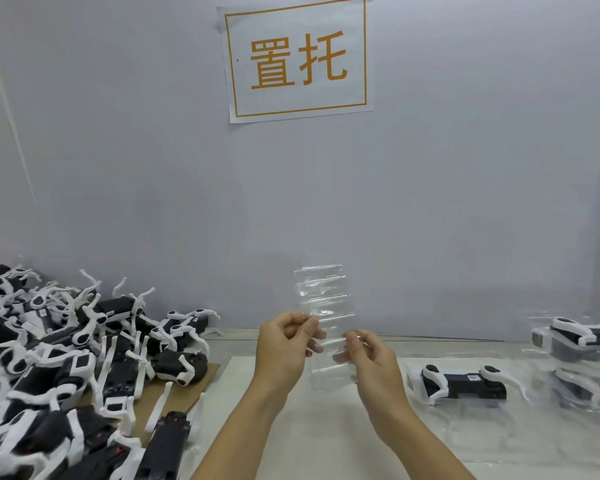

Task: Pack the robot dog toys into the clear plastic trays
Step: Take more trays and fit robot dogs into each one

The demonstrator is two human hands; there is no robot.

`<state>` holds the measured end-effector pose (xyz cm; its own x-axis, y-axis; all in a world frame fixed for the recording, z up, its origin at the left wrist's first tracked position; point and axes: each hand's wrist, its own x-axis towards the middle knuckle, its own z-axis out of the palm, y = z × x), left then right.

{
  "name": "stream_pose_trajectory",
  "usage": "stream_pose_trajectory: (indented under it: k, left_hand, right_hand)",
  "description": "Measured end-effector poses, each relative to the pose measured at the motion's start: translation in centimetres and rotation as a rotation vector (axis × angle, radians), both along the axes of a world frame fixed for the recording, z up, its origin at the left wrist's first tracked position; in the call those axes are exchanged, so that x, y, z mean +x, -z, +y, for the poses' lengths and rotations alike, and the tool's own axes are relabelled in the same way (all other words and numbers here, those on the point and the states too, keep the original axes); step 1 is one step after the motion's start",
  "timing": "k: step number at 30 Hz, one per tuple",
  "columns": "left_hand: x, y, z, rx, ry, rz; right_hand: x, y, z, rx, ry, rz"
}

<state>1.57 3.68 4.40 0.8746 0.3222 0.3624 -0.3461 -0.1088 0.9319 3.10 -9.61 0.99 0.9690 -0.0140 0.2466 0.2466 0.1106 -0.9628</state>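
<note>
Both hands, left hand (pixel 286 344) and right hand (pixel 368 355), pinch one clear tray (pixel 326 306) (edges only); ease it flat onto the table (pixel 326 438) without buckling it.

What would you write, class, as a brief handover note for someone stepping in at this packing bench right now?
Left hand and right hand: each pinches the empty clear tray, held upright above the table.
Unpacked robot dog toys are heaped on the left.
Done: one trayed dog lies to the right; a stack of packed trays sits at far right.
Left: seat a dog in this tray, then work through the heap.
</note>
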Motion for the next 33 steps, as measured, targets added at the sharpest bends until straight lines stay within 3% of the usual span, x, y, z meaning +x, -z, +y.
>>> stream_pose_trajectory:
  k: [6, 10, 12, 14, 19, 23, 25, 29, 31, 33]
  left_hand:
    - [0.6, -0.2, 2.6, -0.109, -0.194, -0.092]
    - [1.2, 0.2, 4.3, -0.563, -0.311, -0.143]
    - [1.5, 1.0, 4.4, -0.824, -0.254, -0.124]
    - [1.7, 2.4, 4.1, -0.913, -0.160, -0.006]
    - [1.9, 5.1, 3.4, -0.465, -0.092, 0.508]
    - [1.4, 5.1, 3.8, -0.152, -0.191, 0.638]
    - [1.4, 4.7, 4.2, -0.108, -0.299, 0.556]
    - [1.5, 1.7, 5.4, -0.352, -0.456, 0.151]
    - [0.7, -0.2, 6.1, -0.442, -0.460, 0.008]
    - [0.1, -1.2, 6.2, -0.409, -0.381, -0.056]
  right_hand:
    - [0.4, -1.3, -0.7, 0.123, 0.145, -0.019]
    - [0.6, -1.7, -1.1, 0.228, 0.219, -0.010]
    - [0.5, -1.8, -1.0, 0.258, 0.273, -0.045]
    - [0.3, -1.9, -0.9, 0.270, 0.308, -0.084]
    - [-0.4, -2.4, -0.4, 0.227, 0.389, -0.271]
    - [-0.8, -2.7, -0.4, 0.158, 0.324, -0.394]
    - [-1.0, -2.6, -0.3, 0.097, 0.253, -0.428]
    - [-0.9, -1.9, -0.1, -0.118, 0.128, -0.498]
    - [-0.6, -1.1, 0.0, -0.307, 0.093, -0.511]
    - [-0.4, -0.1, 0.0, -0.547, 0.079, -0.517]
